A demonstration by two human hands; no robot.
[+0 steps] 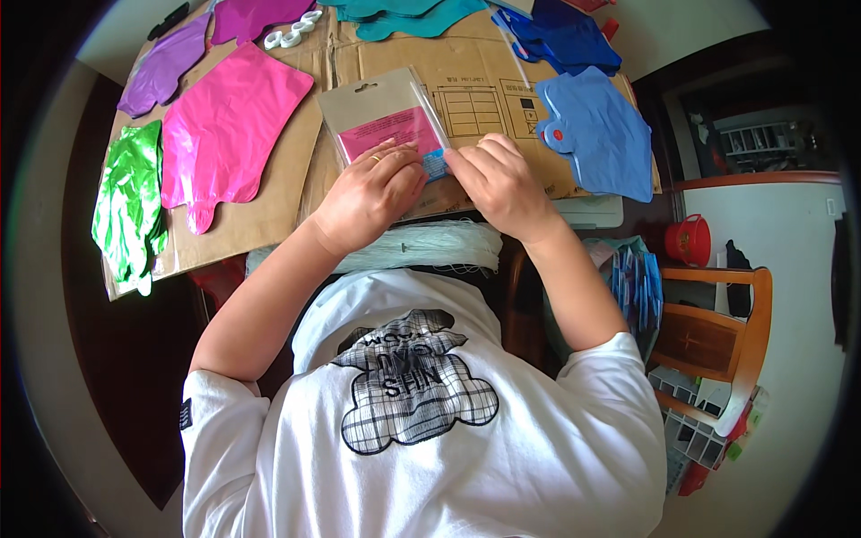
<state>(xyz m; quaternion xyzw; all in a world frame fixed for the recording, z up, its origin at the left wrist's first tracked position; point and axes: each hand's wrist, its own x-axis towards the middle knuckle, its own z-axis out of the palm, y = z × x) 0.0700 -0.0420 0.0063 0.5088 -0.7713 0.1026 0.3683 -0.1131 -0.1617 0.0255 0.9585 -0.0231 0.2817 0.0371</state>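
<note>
A flat clear plastic packet (378, 105) with a hang hole at its top lies on the cardboard in front of me. Its lower part shows pink contents (388, 128), with a small blue patch (434, 164) at the near right corner. My left hand (377, 193), a ring on one finger, is closed over the packet's near edge, fingers bent. At the near right corner, beside the blue patch, my right hand (504, 184) pinches the packet's edge. Its fingertips are partly hidden.
Flat foil balloons surround the work spot: pink (235, 125), green (131, 193), purple (166, 72), teal (413, 20), dark blue (569, 40) and light blue (599, 134). White tape rolls (285, 39) sit at the far left. A wooden chair (704, 336) and red bucket (689, 240) stand right.
</note>
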